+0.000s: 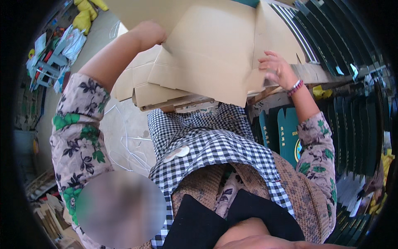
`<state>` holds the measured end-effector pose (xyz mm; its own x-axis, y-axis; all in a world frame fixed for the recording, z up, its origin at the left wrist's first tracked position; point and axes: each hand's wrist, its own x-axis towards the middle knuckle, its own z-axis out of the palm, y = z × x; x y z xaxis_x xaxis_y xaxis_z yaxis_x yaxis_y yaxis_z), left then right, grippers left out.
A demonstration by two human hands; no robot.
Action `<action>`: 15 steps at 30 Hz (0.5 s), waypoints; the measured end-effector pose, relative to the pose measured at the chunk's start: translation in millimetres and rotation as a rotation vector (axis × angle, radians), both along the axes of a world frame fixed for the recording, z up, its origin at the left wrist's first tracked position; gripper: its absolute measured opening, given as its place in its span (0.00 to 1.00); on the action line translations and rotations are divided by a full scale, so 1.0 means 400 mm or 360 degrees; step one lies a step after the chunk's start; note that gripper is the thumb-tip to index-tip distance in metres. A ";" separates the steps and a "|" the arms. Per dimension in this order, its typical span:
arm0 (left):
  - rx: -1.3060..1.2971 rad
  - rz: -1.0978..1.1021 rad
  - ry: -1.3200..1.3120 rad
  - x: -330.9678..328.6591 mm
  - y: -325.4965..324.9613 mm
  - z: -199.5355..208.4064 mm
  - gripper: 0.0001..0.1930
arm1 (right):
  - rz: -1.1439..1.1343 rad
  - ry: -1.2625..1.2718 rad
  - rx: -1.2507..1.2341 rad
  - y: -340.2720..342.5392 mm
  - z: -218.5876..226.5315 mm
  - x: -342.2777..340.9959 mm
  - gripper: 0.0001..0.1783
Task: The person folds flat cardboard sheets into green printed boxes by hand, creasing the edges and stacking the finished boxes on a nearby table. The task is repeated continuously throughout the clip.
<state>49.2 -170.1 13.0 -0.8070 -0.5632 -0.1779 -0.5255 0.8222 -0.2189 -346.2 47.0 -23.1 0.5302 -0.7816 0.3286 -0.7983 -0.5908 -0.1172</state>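
A large brown cardboard sheet (207, 54) with creased, slotted flaps lies tilted before me, partly folded up at its right side. My left hand (150, 35) is closed at the sheet's upper left, its fingertips pressed to the board near a raised flap. Beside the sheet's right edge, my right hand (277, 69) is raised with its fingers apart and slightly blurred, holding nothing that I can see. More flat cardboard blanks (143, 93) lie stacked beneath the sheet, on a wooden support that is mostly hidden.
Dark green panels (342, 37) stand in rows at the right, with more green boards (286, 128) below the work surface. White straps (128, 151) lie loose on the floor at left. Farther left are a grey stool (52, 66) and yellow bundles (84, 18).
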 end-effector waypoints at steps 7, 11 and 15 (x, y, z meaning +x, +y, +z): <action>-0.0336 0.0097 0.0965 -0.131 0.270 -0.064 0.17 | -0.0527 0.0003 -0.0144 -0.051 -0.041 0.021 0.08; -0.0322 0.0115 0.1010 -0.142 0.301 -0.159 0.24 | -0.0339 0.0104 -0.0087 -0.072 -0.029 0.020 0.06; -0.0324 -0.0030 0.0714 -0.141 0.362 -0.158 0.34 | -0.0284 0.0072 -0.0096 -0.060 -0.036 0.015 0.08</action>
<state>-7.2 -25.3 -50.3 -0.7891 -0.5351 0.3016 -0.5903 0.7964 -0.1313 -340.0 23.2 -37.7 0.4001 -0.8443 0.3566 -0.8948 -0.4440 -0.0473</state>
